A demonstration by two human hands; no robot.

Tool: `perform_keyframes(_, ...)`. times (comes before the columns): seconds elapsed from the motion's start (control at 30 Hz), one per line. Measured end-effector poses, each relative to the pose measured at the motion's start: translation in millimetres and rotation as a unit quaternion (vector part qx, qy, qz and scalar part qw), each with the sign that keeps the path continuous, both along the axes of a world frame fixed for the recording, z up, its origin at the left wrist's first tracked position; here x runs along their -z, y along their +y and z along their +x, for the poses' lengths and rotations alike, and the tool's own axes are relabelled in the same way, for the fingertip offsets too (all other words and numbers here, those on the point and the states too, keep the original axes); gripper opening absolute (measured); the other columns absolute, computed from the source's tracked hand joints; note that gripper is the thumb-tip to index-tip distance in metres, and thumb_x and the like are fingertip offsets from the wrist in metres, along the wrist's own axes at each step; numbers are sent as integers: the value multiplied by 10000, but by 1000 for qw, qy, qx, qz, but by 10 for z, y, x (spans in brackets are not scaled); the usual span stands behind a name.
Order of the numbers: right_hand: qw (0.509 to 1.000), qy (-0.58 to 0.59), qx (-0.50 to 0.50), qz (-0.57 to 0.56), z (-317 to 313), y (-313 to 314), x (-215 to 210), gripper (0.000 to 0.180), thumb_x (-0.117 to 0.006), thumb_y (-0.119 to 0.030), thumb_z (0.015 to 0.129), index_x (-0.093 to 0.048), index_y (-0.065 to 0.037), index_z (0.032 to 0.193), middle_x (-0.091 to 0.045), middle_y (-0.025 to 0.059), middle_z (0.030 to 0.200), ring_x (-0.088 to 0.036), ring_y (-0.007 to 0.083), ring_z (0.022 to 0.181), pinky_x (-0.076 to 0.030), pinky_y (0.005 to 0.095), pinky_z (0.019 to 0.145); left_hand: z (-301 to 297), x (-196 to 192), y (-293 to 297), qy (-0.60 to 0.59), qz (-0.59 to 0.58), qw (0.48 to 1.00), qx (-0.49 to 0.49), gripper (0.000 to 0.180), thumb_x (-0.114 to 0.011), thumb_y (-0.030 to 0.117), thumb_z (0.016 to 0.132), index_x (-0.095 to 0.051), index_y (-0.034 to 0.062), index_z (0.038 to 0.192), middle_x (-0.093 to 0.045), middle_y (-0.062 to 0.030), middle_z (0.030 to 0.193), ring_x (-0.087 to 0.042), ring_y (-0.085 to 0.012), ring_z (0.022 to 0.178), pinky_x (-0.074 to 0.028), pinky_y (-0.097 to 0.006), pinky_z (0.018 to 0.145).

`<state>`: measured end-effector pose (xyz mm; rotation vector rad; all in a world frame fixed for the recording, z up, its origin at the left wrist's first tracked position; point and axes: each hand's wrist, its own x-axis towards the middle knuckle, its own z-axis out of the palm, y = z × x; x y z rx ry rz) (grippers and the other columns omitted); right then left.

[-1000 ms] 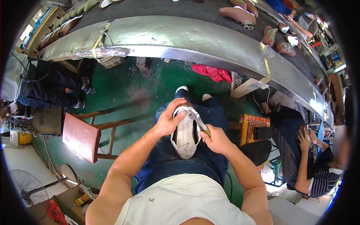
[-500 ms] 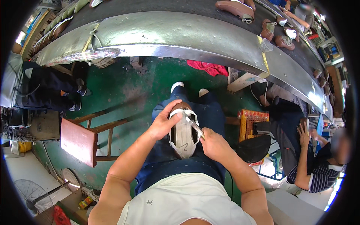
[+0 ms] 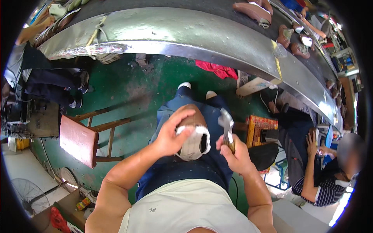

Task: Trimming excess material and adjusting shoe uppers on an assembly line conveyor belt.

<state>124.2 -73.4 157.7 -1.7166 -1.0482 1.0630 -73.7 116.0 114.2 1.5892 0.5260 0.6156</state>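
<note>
My left hand (image 3: 171, 134) grips a shoe (image 3: 193, 138) with a white upper and tan sole, held sole-up over my lap. Beside it to the right, my right hand (image 3: 233, 152) is closed around the handle of a metal hammer-like tool (image 3: 226, 125), whose head stands just off the shoe's right side. I sit in dark blue trousers, feet on the green floor.
A long curved metal conveyor edge (image 3: 202, 33) runs across the top, with shoes (image 3: 252, 9) on the belt. A wooden chair with a red seat (image 3: 79, 139) stands at my left. A seated person in a striped shirt (image 3: 324, 182) works at right. A red cloth (image 3: 217, 70) lies on the floor.
The right hand has pulled the tool off the shoe and lifted it to the right. The left hand has shifted over the shoe's sole.
</note>
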Motion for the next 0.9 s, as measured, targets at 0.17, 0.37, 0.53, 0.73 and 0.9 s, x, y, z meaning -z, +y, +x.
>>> perform_keyframes(0.17, 993, -43, 63, 94, -318, 62, -106, 408, -637, -249, 991, -525, 11, 1285, -680, 179, 1192, -681, 321, 1070, -512, 390, 949, -175, -332, -431, -77, 233, 962, 120, 625, -829, 76, 777, -607, 85, 1361, -372, -317, 1536, -442, -507, 1387, -405, -535, 1120)
perform_keyframes(0.37, 958, -48, 17, 283, -430, -242, 77, 482, -789, -203, 894, -532, -11, 1254, -657, 185, 1222, -646, 365, 1113, -510, 455, 965, -340, -314, -745, -97, 282, 948, 107, 548, -850, 78, 735, -689, 83, 1259, -471, -276, 1473, -539, -446, 1272, -486, -536, 1043)
perform_keyframes(0.53, 924, -59, -11, 377, -424, -380, 131, 506, -859, -66, 785, -533, -33, 1171, -675, 174, 1149, -665, 356, 1041, -553, 459, 891, -370, -279, -902, -147, 330, 928, 93, 440, -835, 100, 727, -745, 76, 1157, -557, -229, 1400, -554, -387, 1224, -518, -555, 987)
perform_keyframes(0.73, 919, -100, -45, 380, -419, -484, 48, 508, -863, -12, 760, -507, -45, 1120, -683, 178, 1117, -670, 376, 987, -579, 438, 833, -365, -263, -947, -166, 347, 917, 104, 397, -789, 102, 751, -760, 79, 1146, -620, -120, 1365, -544, -378, 1235, -531, -555, 957)
perform_keyframes(0.9, 946, -48, -30, 320, -410, -475, -63, 514, -853, -10, 766, -500, -55, 1137, -666, 195, 1180, -663, 389, 1030, -558, 466, 871, -326, -304, -928, -163, 359, 913, 105, 369, -770, 104, 767, -753, 59, 1132, -637, -144, 1324, -572, -386, 1201, -560, -518, 921)
